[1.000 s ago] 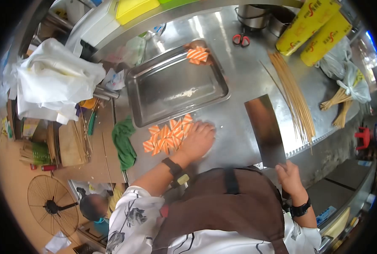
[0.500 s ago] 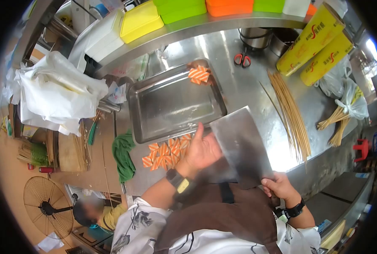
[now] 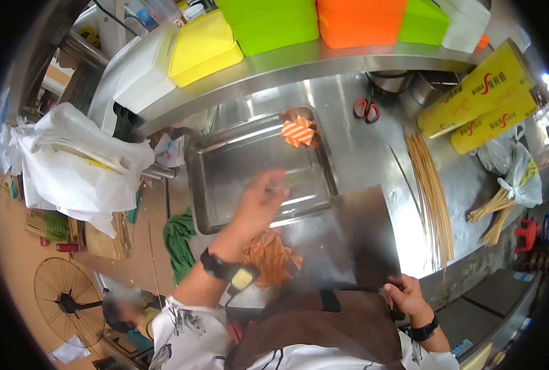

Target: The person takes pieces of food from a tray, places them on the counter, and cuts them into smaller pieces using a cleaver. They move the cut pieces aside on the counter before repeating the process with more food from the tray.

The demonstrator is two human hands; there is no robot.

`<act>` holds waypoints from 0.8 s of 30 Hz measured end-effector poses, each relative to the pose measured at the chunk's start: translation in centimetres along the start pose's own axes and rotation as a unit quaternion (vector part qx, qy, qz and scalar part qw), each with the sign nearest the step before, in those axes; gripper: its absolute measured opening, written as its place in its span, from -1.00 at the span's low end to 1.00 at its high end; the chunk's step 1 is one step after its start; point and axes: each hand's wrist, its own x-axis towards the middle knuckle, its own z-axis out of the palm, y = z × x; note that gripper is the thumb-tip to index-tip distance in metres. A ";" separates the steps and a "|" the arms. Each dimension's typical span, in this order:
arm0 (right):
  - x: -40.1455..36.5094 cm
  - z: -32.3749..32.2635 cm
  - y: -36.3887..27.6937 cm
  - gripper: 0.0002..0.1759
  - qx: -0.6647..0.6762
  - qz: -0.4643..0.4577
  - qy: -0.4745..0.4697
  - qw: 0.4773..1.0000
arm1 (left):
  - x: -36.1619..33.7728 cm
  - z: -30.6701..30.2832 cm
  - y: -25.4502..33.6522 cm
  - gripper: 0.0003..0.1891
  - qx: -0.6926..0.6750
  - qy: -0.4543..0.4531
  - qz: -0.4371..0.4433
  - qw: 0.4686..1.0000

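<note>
My right hand [image 3: 405,296] grips the handle end of a broad cleaver [image 3: 370,234], whose rectangular blade stretches away from me over the steel counter. My left hand [image 3: 259,206] is over the near side of a steel tray [image 3: 202,225]; its fingers are slightly blurred, loosely curled and apart, with nothing visible in them. Below that wrist, between the hand and the blade, orange-and-white striped salmon pieces [image 3: 273,259] lie in a blurred pile on the counter. A few more salmon chunks [image 3: 298,131] sit in the tray's far right corner.
Bamboo skewers [image 3: 429,191] lie right of the cleaver, with red-handled scissors [image 3: 366,110] and yellow film rolls [image 3: 472,92] behind. A green cloth [image 3: 179,243] is left of the tray. Coloured boxes [image 3: 268,28] line the back shelf. Another person [image 3: 126,311] is at lower left.
My left hand has moved from beside the blade, leftward and away from me, over the tray. The salmon pieces on the counter have shifted nearer me and to the right, into a blurred pile.
</note>
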 end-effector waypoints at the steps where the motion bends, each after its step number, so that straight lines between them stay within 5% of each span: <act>1: 0.0 0.0 -0.3 -0.83 -0.001 -0.005 0.002 1.000 | 1.9 -0.3 0.8 -0.46 0.178 0.073 0.101 0.976; 2: 0.0 0.2 -0.7 -0.83 0.005 0.005 0.014 1.000 | 3.6 -0.4 1.4 -0.36 0.346 0.145 0.198 0.906; 5: -0.4 0.5 -0.4 -0.82 0.031 0.023 0.040 0.998 | 9.5 0.3 0.5 -0.19 0.483 0.130 0.253 0.828; 8: -1.3 0.7 0.0 -0.82 0.043 0.040 0.047 0.997 | 14.3 0.5 -0.9 -0.14 0.519 0.121 0.279 0.799; 15: -2.9 0.8 1.0 -0.87 0.024 0.038 0.106 0.993 | 18.1 -0.1 -1.8 -0.50 0.595 0.057 0.136 0.790; 18: -2.9 1.1 2.1 -0.88 0.035 0.014 0.113 0.993 | 16.2 0.3 -2.4 -0.65 0.581 0.122 0.165 0.788; 20: -3.1 0.9 2.3 -0.87 0.046 -0.008 0.121 0.992 | 13.2 0.8 -0.9 -0.68 0.488 0.194 0.131 0.841; 24: -3.7 -0.5 1.6 -0.80 0.063 0.040 0.101 0.992 | 3.8 5.4 0.5 -0.64 0.434 0.159 0.341 0.818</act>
